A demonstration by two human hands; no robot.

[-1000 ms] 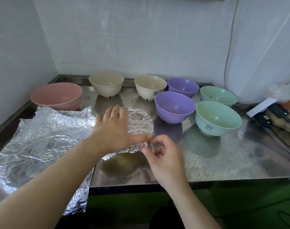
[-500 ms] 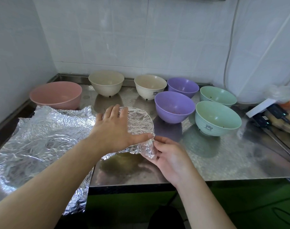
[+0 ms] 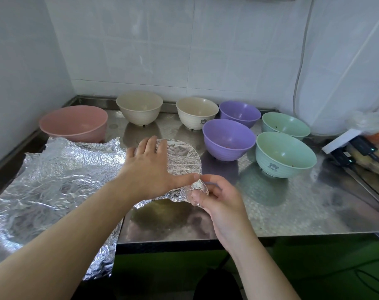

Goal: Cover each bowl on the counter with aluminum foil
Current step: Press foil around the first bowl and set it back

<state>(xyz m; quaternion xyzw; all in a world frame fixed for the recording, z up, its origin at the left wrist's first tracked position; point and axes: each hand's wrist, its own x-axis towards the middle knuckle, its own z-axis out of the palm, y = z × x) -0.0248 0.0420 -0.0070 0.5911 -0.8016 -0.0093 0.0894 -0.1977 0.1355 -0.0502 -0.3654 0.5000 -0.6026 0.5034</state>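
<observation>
**First bowl nearly wrapped, seven to go**

At frame centre, the left hand (image 3: pixel 149 169) lay spread flat on the foil (image 3: pixel 182 156) over one bowl; the right hand (image 3: pixel 216 198) pinched its edge down. Seven bowls (image 3: pixel 228 138) behind stood uncovered.

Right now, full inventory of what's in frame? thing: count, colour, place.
foil-covered bowl: 1, silver foil over the top, front centre of counter
foil sheet: 1, silver, crumpled, left, overhanging the counter edge
pink bowl: 1, pink, back left
cream bowls: 2, cream, back row
purple bowls: 2, purple, centre right
green bowls: 2, mint green, right
counter: 1, steel
cables and chargers: several, black and white, far right
left hand: flat on the foil top
right hand: pinching foil at the near rim
</observation>
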